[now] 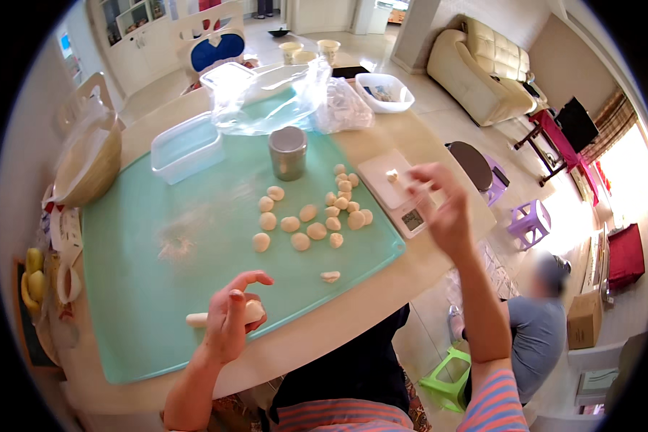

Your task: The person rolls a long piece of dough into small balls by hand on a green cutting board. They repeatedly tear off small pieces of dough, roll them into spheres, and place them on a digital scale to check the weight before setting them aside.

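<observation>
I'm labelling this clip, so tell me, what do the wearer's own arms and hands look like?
The left hand and the motion-blurred right hand wear no gloves. Both forearms are bare. The right sleeve is short, striped coral-pink and blue-grey; no left sleeve shows.

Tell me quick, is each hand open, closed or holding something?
Left hand: holding the dough roll.
Right hand: near the scale, too blurred to tell its grip.
</observation>
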Demonstrator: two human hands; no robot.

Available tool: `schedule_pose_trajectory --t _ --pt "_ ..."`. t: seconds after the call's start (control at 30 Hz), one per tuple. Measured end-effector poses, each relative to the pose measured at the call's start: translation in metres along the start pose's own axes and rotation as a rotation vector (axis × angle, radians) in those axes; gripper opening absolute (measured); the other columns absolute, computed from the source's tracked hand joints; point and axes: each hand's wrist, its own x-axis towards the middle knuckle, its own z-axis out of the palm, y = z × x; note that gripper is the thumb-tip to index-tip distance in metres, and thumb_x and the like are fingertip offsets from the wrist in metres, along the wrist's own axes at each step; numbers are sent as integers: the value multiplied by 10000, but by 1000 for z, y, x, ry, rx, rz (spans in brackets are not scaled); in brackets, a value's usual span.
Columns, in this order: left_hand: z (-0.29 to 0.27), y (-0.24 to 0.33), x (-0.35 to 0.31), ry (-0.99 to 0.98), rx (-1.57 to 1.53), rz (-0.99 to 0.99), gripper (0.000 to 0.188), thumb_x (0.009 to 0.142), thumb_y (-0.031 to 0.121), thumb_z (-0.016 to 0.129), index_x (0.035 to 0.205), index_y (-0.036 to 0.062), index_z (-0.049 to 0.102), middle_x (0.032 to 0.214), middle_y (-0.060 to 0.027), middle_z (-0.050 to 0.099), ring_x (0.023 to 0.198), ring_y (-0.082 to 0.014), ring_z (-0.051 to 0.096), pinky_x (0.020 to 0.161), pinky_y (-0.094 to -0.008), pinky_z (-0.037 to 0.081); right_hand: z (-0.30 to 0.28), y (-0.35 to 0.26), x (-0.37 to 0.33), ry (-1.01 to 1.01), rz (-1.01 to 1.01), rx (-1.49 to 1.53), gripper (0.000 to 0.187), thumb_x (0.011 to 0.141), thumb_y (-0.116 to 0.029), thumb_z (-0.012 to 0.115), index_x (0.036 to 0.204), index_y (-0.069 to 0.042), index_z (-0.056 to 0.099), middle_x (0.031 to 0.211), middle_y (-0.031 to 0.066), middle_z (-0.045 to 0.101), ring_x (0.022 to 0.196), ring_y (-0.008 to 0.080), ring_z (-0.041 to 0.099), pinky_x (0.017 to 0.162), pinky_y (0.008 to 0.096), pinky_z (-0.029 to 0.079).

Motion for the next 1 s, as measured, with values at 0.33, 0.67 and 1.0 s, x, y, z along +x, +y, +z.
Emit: schedule_pose_trajectory --t 0.33,0.67,1.0 --pt "12 -6 3 104 74 -38 950 919 849 295 1314 24 549 613 26 516 550 -56 446 483 -237 301 120 -127 -96 -419 -47 470 545 782 -144 823 1270 -103 585 1143 110 602 1028 325 625 804 401 558" --pt "9 -5 2 53 124 9 941 950 812 297 1284 -24 572 816 -23 639 743 -90 549 661 -249 456 133 -128 -96 -400 -57 514 376 793 -88 788 1132 -90 623 1013 98 613 878 329 650 721 409 556" --pt "-26 -4 2 -401 -24 -198 453 1086 401 478 1147 2 684 819 -4 604 732 -105 523 671 -273 442 116 -129 -81 -473 -26 549 312 794 -28 781 1078 -71 660 949 89 618 825 260 662 659 364 545"
